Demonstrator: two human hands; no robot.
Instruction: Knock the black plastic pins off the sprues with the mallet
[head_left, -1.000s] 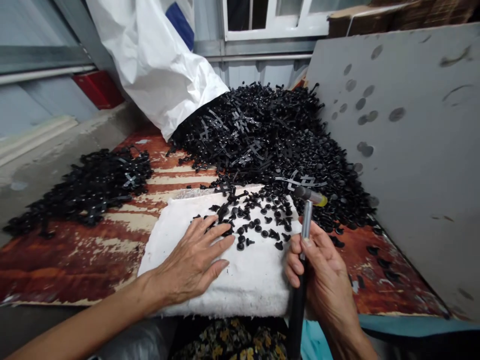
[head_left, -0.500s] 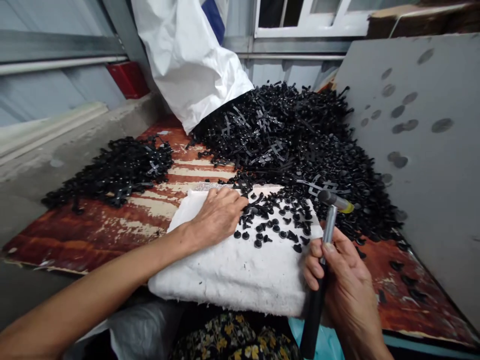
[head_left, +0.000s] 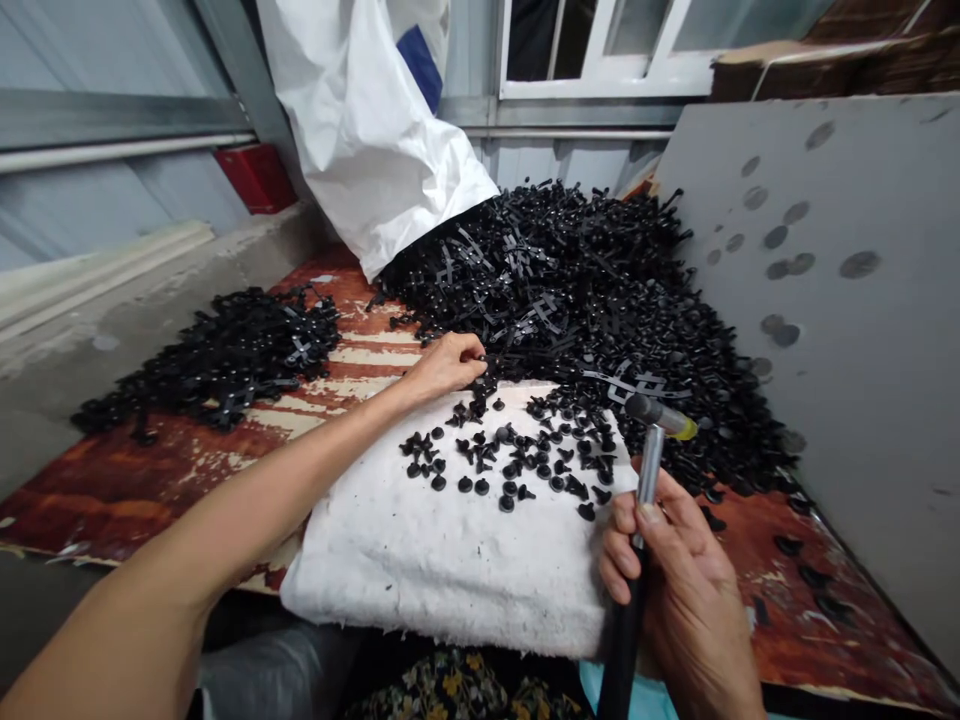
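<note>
My right hand [head_left: 679, 580] is wrapped round the handle of a small hammer [head_left: 651, 468], whose metal shaft points up to a grey head with a yellow tip. At the near edge of a big pile of small black plastic parts [head_left: 600, 270], my left hand [head_left: 450, 362] has its fingers curled together. Black parts touch its fingertips; what lies within them is hidden. Below it, a folded white cloth [head_left: 420, 560] bears many loose black pieces [head_left: 510, 465] with round heads and short stems, scattered over its upper half.
A smaller heap of black parts [head_left: 225, 350] lies on the worn red-brown board [head_left: 97, 480] at left. A white sack [head_left: 382, 130] hangs over the big pile. At right stands a spotted grey panel [head_left: 847, 330]. A red box [head_left: 257, 178] sits by the wall.
My left hand has moved up from the cloth to the pile's edge, uncovering more pieces on the cloth's left. My right hand still holds the hammer. The view has tilted slightly.
</note>
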